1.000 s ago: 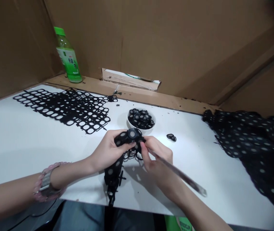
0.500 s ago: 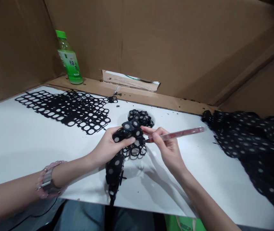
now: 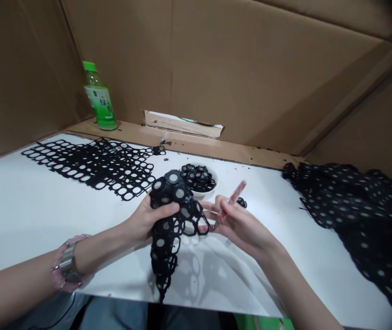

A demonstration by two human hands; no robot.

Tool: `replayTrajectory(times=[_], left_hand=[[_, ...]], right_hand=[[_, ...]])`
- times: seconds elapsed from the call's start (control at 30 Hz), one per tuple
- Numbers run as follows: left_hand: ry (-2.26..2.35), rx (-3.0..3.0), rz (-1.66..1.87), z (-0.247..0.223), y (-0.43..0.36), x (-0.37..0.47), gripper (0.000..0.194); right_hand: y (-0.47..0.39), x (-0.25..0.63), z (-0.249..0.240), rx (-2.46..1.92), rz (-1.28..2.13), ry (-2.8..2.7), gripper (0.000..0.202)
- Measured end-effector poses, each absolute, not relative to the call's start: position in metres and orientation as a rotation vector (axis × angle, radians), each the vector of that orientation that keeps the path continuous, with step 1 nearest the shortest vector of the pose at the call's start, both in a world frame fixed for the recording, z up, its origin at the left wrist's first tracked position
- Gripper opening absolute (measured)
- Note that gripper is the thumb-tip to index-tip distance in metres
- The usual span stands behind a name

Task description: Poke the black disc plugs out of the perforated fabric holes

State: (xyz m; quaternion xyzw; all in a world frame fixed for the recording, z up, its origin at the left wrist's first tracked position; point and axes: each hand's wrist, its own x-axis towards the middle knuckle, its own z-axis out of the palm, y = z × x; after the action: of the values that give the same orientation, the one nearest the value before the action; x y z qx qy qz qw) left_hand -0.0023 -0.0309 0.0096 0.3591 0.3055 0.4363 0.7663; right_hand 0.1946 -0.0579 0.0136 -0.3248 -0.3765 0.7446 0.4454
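Note:
A black strip with pale round dots and ring-shaped openings [image 3: 164, 238] hangs from my left hand [image 3: 147, 217], whose thumb lies across its front. The strip's tail reaches down near the table's front edge. My right hand [image 3: 240, 220] holds a thin reddish clear pen-like tool [image 3: 235, 195] upright at a slant, its upper end pointing up and right. Fingers of my right hand reach the open rings on the strip's right side. Just behind the strip, a white bowl [image 3: 212, 187] contains black dotted round pieces [image 3: 198, 178]. A small black piece [image 3: 241, 202] lies behind my right hand.
On the white table [image 3: 17, 215], a black net of empty rings [image 3: 92, 165] lies back left. A pile of black dotted material [image 3: 347, 201] covers the right side. A green-capped bottle [image 3: 101, 103] stands back left against the cardboard wall [image 3: 216, 59], which has a slot.
The tool has swung from nearly level to a steep slant in my right hand. The dotted strip has turned, uncovering more of the bowl, and a small black piece now shows behind my right hand.

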Motion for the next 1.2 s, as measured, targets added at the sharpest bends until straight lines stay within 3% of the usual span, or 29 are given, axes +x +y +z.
replayTrajectory(times=[0.13,0.33,0.57,0.8,1.0,1.2], left_hand=[[0.588,0.787,0.856,0.005,-0.030,-0.005,0.033],[0.621,0.836,0.946,-0.002,-0.023,-0.004,0.029],[0.570,0.841,0.619,-0.002,0.002,-0.023,0.061],[0.489,1.127,0.271,0.008,0.000,-0.014,0.041],[0.698,1.258,0.456,0.013,-0.014,-0.005,0.016],[0.763,1.331,0.542,0.014,-0.017,-0.008,0.016]], right_hand=[[-0.061,0.189,0.012,-0.674,2.085,-0.840,0.028],[-0.061,0.196,0.017,-0.806,1.849,-0.845,0.031],[-0.063,0.202,0.019,-0.885,1.562,-1.108,0.035],[-0.065,0.194,0.017,-0.922,1.345,-1.506,0.036],[-0.068,0.185,0.014,-1.009,1.108,-1.530,0.033],[-0.073,0.175,0.012,-0.983,1.078,-1.352,0.028]])
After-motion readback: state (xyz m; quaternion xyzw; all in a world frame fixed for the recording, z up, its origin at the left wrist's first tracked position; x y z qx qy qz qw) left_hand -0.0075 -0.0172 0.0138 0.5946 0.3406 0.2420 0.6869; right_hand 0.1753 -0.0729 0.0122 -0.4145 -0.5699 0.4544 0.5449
